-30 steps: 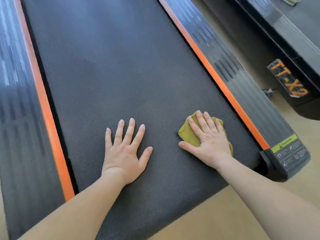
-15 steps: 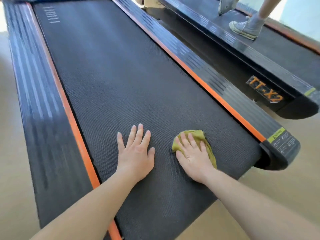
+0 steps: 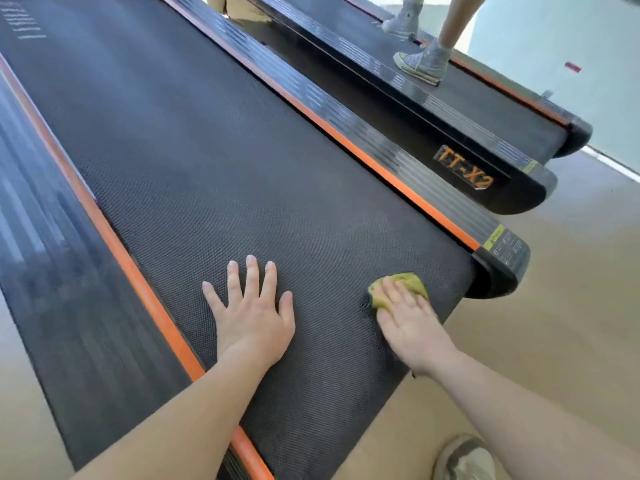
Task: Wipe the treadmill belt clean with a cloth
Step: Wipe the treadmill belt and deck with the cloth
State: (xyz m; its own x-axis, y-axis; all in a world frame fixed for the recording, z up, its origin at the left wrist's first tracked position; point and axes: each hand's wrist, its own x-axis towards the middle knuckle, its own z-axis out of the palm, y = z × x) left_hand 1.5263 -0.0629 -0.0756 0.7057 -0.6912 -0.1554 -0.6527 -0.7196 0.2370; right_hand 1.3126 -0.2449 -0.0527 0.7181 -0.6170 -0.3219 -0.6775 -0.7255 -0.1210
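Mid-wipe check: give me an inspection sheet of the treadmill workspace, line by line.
Surface: dark textured treadmill belt, orange-edged; no dirt that I can make out.
Job's things: yellow-green cloth bunched on the belt near its near right corner.
Clutter: nothing seen.
Grippers: left hand flat on the belt, fingers spread, holding nothing; right hand pressing flat on the cloth.
Cables: nothing seen.
Surroundings: second treadmill to the right, with another person's sneakers on it; tan floor; a shoe at the bottom edge.
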